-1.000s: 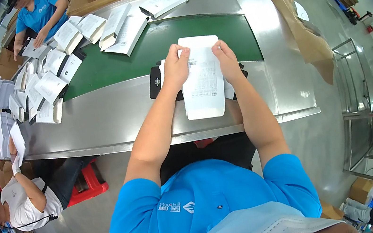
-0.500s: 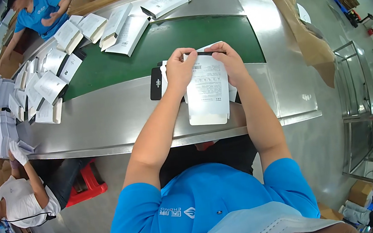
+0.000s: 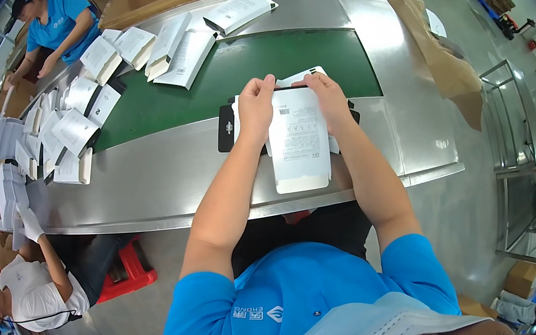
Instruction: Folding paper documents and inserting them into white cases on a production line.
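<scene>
A flat white carton with printed text and a dark far edge lies between my hands, over the near steel rim. My left hand pinches its far left corner, thumb and fingertips at the dark edge. The far right corner is in the grip of my right hand, whose fingers are bent round it. Other flat pieces lie beneath and behind: a black panel with a hanging slot pokes out by my left wrist, and a white piece shows beyond my fingers. Most of these are hidden by the held carton.
White cartons are heaped at the left, and several more lie along the far side of the green belt. Co-workers sit at the far left and near left. Brown paper hangs at the right edge.
The carton's near end has come slightly toward me and it lies straighter. My hands still hold its far corners. At the far left, a co-worker's hands have come closer together.
</scene>
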A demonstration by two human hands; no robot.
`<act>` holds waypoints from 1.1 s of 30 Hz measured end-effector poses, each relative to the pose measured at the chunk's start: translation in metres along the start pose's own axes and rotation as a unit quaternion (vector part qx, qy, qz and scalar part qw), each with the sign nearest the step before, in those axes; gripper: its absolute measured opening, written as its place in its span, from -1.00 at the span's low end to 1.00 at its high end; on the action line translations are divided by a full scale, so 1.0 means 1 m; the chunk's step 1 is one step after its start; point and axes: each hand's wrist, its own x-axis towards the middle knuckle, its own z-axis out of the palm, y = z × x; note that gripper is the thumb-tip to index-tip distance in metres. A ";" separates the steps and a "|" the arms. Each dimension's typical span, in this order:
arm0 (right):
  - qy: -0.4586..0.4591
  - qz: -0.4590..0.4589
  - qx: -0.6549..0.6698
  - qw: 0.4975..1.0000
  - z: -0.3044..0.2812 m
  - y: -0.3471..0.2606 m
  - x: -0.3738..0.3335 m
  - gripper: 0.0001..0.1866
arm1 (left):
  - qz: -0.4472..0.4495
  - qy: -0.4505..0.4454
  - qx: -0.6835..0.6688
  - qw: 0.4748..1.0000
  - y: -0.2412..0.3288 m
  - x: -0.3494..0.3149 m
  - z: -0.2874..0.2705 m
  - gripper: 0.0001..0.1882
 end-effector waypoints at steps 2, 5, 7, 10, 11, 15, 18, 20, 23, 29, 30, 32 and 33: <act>0.017 -0.012 -0.054 0.998 -0.001 0.001 0.002 -0.66 | 0.000 0.000 0.019 1.000 0.002 -0.003 0.000 -0.70; 0.023 -0.024 -0.100 0.994 -0.002 0.003 0.005 -0.62 | 0.007 0.012 0.099 0.995 0.005 0.005 -0.008 -0.67; 0.011 -0.091 0.121 0.988 -0.019 0.010 0.018 -0.61 | 0.014 0.046 0.131 0.990 0.023 0.016 -0.024 -0.68; 0.065 -0.121 -0.116 0.984 -0.041 -0.005 0.019 -0.61 | 0.057 -0.062 -0.479 0.874 0.057 0.032 -0.087 -0.45; 0.114 -0.119 -0.324 0.932 -0.041 -0.007 0.021 -0.59 | 0.109 -0.001 -0.529 0.842 0.054 0.033 -0.105 -0.42; 0.091 -0.145 -0.636 0.752 -0.036 -0.007 0.006 -0.27 | -0.018 0.054 -0.531 0.845 0.019 0.048 -0.085 -0.49; 0.046 -0.084 -0.660 0.745 -0.040 -0.011 -0.001 -0.18 | -0.042 0.031 -0.166 0.985 0.021 0.032 -0.048 -0.63; 0.058 -0.082 -0.671 0.735 -0.039 -0.013 0.000 -0.22 | 0.108 0.066 0.305 0.944 0.016 0.031 -0.044 -0.74; 0.080 -0.096 -0.656 0.745 -0.045 -0.011 0.006 -0.33 | 0.127 0.100 0.336 0.928 0.007 0.035 -0.049 -0.77; 0.072 -0.123 -0.473 0.869 -0.058 -0.018 0.013 -0.58 | 0.116 0.098 0.374 0.915 0.002 0.039 -0.055 -0.70; 0.050 -0.090 -0.400 0.910 -0.059 -0.020 0.014 -0.63 | 0.119 0.098 0.373 0.915 0.005 0.036 -0.054 -0.70; 0.042 -0.068 -0.302 0.950 -0.057 -0.022 0.014 -0.68 | 0.221 -0.009 0.395 0.892 0.012 0.027 -0.048 -0.50; 0.032 -0.043 -0.200 0.978 -0.059 -0.022 0.015 -0.72 | 0.223 -0.013 0.394 0.891 0.020 0.020 -0.042 -0.50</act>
